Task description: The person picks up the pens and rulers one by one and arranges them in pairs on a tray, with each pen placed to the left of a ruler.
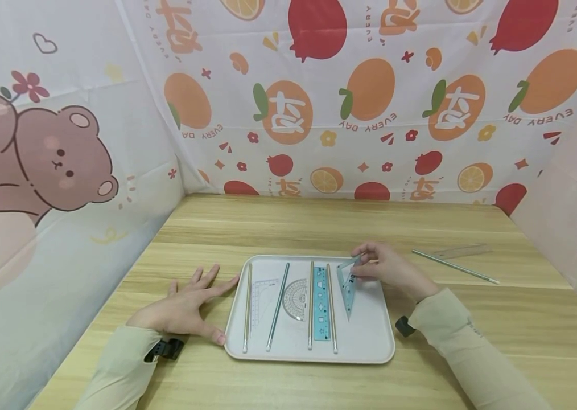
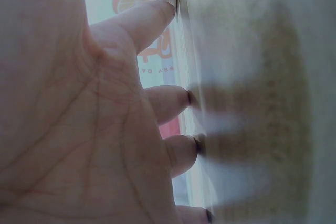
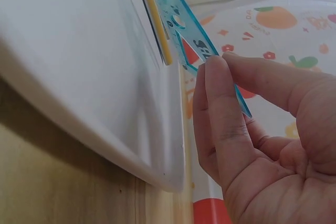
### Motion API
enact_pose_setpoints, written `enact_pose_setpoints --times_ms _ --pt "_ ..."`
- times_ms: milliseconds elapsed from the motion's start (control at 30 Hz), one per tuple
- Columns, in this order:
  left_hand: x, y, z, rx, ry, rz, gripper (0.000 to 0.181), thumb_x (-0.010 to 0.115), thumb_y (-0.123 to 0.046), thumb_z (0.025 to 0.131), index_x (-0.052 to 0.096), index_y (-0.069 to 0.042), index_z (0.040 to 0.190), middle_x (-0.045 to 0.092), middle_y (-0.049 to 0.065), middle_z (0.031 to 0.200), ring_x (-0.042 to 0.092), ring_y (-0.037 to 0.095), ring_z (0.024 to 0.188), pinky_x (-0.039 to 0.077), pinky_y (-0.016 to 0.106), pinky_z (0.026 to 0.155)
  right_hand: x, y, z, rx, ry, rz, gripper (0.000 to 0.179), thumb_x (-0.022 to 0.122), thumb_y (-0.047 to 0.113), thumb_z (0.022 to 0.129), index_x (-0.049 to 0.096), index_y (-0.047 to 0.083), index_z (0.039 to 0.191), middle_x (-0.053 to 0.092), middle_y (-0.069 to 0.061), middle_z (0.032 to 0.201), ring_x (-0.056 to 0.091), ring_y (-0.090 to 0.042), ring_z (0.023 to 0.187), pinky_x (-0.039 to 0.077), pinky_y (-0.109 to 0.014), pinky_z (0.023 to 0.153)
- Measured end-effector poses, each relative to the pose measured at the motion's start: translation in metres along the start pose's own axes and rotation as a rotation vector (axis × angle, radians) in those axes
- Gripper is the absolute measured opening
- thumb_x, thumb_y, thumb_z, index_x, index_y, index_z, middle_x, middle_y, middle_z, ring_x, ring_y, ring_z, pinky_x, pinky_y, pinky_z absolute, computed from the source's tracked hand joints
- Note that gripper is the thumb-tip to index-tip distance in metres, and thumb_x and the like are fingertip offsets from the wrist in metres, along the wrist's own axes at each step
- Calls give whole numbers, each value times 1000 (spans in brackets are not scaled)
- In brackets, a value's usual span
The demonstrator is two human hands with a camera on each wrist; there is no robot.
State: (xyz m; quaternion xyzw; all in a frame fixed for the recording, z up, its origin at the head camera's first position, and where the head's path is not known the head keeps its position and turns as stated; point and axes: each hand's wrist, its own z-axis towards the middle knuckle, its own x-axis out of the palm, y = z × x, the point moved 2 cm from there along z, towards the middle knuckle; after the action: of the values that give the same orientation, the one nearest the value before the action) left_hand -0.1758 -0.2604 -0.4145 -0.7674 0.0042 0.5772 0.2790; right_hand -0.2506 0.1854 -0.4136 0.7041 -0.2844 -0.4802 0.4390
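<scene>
My right hand point(image 1: 388, 270) pinches a translucent blue set square point(image 1: 348, 293) between thumb and fingers, over the right part of the white tray point(image 1: 370, 341). In the right wrist view the set square point(image 3: 186, 24) slants up from the fingertips. My left hand point(image 1: 186, 304) lies with fingers spread, fingertips on the table and thumb at the tray's left edge. On the tray, left to right, are a gold pencil point(image 1: 247, 307), a clear set square point(image 1: 263, 296), a green pencil point(image 1: 278, 307), a clear protractor point(image 1: 296, 299), and a blue ruler point(image 1: 322, 304) between two gold pencils point(image 1: 311, 307).
Right of the tray, another green pencil point(image 1: 454, 266) and a clear ruler point(image 1: 462, 251) lie on the wooden table point(image 1: 278, 228). Patterned cloth point(image 1: 329, 159) hangs along the table's far edge, with more cloth at both sides.
</scene>
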Motion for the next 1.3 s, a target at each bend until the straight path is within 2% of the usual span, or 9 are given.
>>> enact_pose_setpoints --times_ms 300,733,1000,1300 --pt "-2 1 -2 12 -5 -5 127 92 -70 64 33 -31 170 7 35 176 -1 70 157 -7 100 102 7 4 0 5 6 9 43 81 11 96 62 0 133 63 -12 109 71 -19 91 66 -33 86" --pt "2 1 -3 -10 7 -45 125 95 -66 64 35 -33 169 5 32 177 -4 66 159 -9 98 105 16 -1 0 6 -3 18 44 82 7 93 62 -2 131 61 -11 104 68 -19 88 66 -33 82" --pt "3 2 -2 3 -15 -4 125 93 -70 63 36 -32 168 9 34 176 1 68 158 -7 99 104 17 -1 0 -2 19 7 42 82 8 94 62 -2 129 60 -9 102 68 -17 87 66 -30 81" --pt "2 2 -1 -2 -14 -4 125 93 -70 64 36 -34 169 9 33 177 0 68 158 -7 99 104 19 1 0 13 23 20 41 82 6 94 61 -4 128 59 -6 94 70 -14 79 66 -28 74"
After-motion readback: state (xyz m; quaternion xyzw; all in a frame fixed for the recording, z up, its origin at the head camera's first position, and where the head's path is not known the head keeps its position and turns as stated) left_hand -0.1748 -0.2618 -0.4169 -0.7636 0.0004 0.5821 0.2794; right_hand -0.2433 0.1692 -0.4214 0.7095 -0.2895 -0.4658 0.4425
